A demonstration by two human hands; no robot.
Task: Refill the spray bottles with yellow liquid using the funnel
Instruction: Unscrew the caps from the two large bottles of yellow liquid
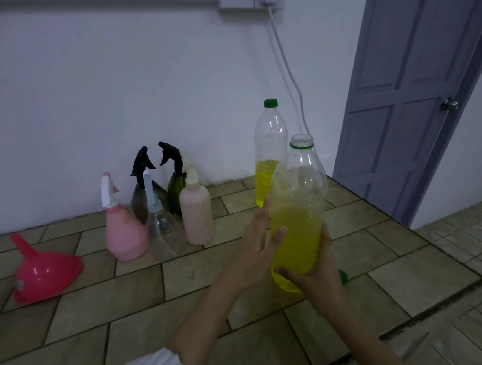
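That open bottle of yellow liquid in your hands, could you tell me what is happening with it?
The right hand grips the uncapped bottle, tilted above the tiled counter; the left hand touches its side. The red funnel lies apart, left of the spray bottles, all with their heads on.

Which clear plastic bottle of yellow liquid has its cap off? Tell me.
The nearer clear plastic bottle, held in both hands, has an open neck. The farther clear bottle by the wall keeps its green cap.
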